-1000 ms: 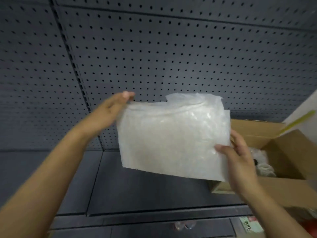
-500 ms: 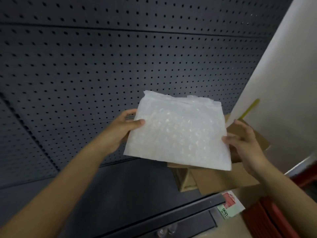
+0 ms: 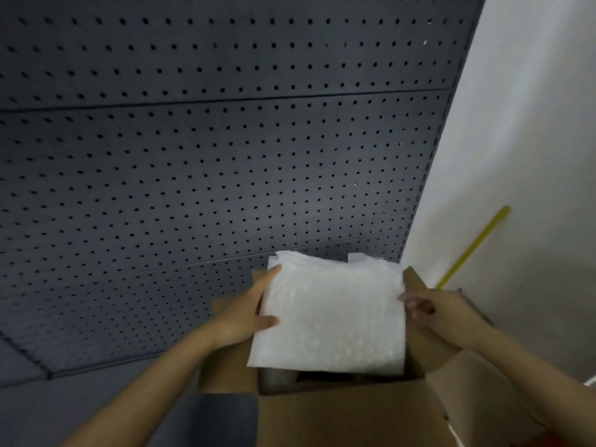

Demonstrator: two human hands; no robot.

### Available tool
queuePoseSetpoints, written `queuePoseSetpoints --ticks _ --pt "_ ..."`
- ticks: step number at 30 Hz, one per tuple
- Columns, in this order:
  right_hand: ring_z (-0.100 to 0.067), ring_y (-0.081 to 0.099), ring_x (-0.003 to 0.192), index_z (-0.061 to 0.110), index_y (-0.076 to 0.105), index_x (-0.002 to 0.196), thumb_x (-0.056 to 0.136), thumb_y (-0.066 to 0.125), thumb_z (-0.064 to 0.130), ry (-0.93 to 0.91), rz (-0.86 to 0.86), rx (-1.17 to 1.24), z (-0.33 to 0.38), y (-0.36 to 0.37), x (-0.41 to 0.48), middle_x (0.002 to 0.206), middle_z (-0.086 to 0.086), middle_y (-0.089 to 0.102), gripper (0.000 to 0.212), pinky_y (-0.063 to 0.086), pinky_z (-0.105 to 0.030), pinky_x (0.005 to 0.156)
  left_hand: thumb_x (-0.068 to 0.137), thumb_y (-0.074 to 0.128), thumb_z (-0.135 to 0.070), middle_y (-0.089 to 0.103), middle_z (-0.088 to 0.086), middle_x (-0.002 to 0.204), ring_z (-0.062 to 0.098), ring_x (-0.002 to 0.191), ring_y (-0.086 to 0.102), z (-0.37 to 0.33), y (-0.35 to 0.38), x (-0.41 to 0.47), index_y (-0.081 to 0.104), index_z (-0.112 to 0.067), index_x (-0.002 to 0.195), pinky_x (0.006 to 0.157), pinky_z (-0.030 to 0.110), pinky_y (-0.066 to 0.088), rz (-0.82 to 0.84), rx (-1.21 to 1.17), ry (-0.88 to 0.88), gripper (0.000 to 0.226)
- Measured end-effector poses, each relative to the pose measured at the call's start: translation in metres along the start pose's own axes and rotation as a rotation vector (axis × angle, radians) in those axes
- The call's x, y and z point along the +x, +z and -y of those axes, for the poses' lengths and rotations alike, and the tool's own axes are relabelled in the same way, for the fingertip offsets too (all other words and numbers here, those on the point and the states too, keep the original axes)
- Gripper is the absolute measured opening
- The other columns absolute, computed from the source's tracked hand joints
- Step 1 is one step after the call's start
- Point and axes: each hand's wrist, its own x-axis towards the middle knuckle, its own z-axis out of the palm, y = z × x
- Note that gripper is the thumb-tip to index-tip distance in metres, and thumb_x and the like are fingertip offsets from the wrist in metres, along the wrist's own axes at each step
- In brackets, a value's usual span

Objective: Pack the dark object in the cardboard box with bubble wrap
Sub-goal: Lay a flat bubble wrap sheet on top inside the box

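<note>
**Lower the bubble wrap flat into the open box**

Head view: you hold a folded sheet of bubble wrap [image 3: 332, 314] over the mouth of the cardboard box [image 3: 348, 414], one hand on each side edge. Your left hand [image 3: 245, 314] pinches the left edge, thumb on top and fingers tucked behind. Your right hand [image 3: 435, 312] closes its fingertips on the right edge. The two hands are well apart, with the sheet stretched between them and tilted, its far edge higher than the near one.

The box stands open, flaps spread, against the dark pegboard [image 3: 209, 156] and beside the white wall [image 3: 532, 140], where a yellow rod [image 3: 474, 246] leans. Under the near edge of the sheet you can see a shadowed interior with something greyish in it. This may be the dark object already wrapped, but the view is too dim to be sure.

To do this step well, level the sheet before lowering it. Keep both grips light, so that the bubbles are not crushed. Bring your hands inside the flaps together, so that neither edge catches on the rim. Let the sheet settle over the contents, then press the corners down along the walls.
</note>
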Motion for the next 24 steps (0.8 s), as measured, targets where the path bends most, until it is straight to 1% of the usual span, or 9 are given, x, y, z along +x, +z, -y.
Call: queuePoseSetpoints --ticks 3,4,6,7,9,13,17,21,24 --pt "0.004 0.061 0.073 0.062 0.065 0.079 0.087 0.054 -0.01 -0.07 0.154 0.049 -0.019 0.001 0.019 0.081 -0.002 0.066 0.073 0.046 -0.005 0.077 0.088 0.066 -0.025 0.035 -0.003 0.148 0.011 0.119 0.044 0.004 0.016 0.004 0.002 -0.035 0.152 0.095 0.021 0.039 0.054 0.144 -0.142 0.091" --pt "0.002 0.062 0.075 0.063 0.063 0.078 0.087 0.053 -0.01 -0.111 0.204 0.022 -0.024 0.006 0.026 0.081 -0.002 0.065 0.074 0.048 -0.009 0.079 0.088 0.066 -0.024 0.034 -0.002 0.15 0.013 0.123 0.044 0.008 0.02 0.004 0.002 -0.032 0.153 0.1 0.025 0.04 0.068 0.139 -0.198 0.091" --pt "-0.01 0.063 0.089 0.048 0.062 0.102 0.089 0.053 0.002 -0.157 0.238 -0.092 -0.025 0.017 0.041 0.095 0.002 0.065 0.048 0.052 -0.03 0.089 0.088 0.066 -0.025 0.029 -0.001 0.155 0.017 0.132 0.04 0.014 0.027 0.006 0.002 -0.03 0.153 0.108 0.031 0.036 0.103 0.153 -0.286 0.091" --pt "-0.014 0.061 0.095 0.036 0.063 0.112 0.091 0.053 0.009 -0.178 0.24 -0.141 -0.022 0.021 0.047 0.102 0.006 0.062 0.035 0.05 -0.034 0.093 0.089 0.065 -0.026 0.027 0.0 0.156 0.018 0.135 0.038 0.015 0.03 0.007 0.002 -0.029 0.153 0.11 0.033 0.034 0.11 0.179 -0.317 0.091" --pt "-0.014 0.053 0.112 0.026 0.058 0.122 0.093 0.052 0.021 -0.256 0.247 -0.205 -0.011 0.028 0.054 0.122 0.007 0.054 0.03 0.042 -0.029 0.102 0.09 0.062 -0.029 0.022 0.003 0.158 0.021 0.138 0.033 0.015 0.034 0.015 0.0 -0.027 0.154 0.111 0.034 0.032 0.107 0.302 -0.342 0.089" --pt "-0.014 0.027 0.139 0.029 0.037 0.139 0.092 0.053 0.042 -0.383 0.313 -0.262 0.006 0.042 0.061 0.15 0.008 0.031 0.052 0.028 -0.032 0.115 0.079 0.068 -0.05 0.007 0.007 0.158 0.028 0.142 0.017 0.004 0.037 0.028 0.0 -0.03 0.153 0.114 0.041 0.021 0.012 0.97 -0.253 0.103" --pt "-0.022 0.022 0.144 0.034 0.012 0.148 0.08 0.058 0.061 -0.444 0.41 -0.466 0.008 0.052 0.069 0.157 0.004 0.021 0.087 0.023 -0.045 0.117 0.069 0.078 -0.046 -0.017 0.001 0.16 0.032 0.147 0.001 0.011 0.018 0.042 -0.016 -0.046 0.147 0.117 0.05 0.021 0.296 0.836 -0.205 0.122" --pt "-0.025 0.025 0.141 0.035 0.014 0.148 0.07 0.054 0.076 -0.5 0.492 -0.763 0.012 0.064 0.082 0.158 0.001 0.022 0.096 0.012 -0.048 0.116 0.062 0.081 -0.053 -0.005 0.01 0.161 0.033 0.147 0.0 0.025 0.037 0.06 -0.008 -0.036 0.151 0.118 0.048 0.004 0.366 1.091 -0.178 0.126" --pt "-0.028 0.026 0.14 0.036 0.014 0.148 0.068 0.053 0.078 -0.453 0.579 -0.886 0.019 0.073 0.089 0.155 -0.003 0.029 0.099 0.005 -0.05 0.115 0.061 0.08 -0.057 0.009 0.02 0.158 0.037 0.145 0.011 0.026 0.068 0.07 -0.002 -0.021 0.153 0.118 0.048 0.002 0.375 1.333 -0.133 0.129"
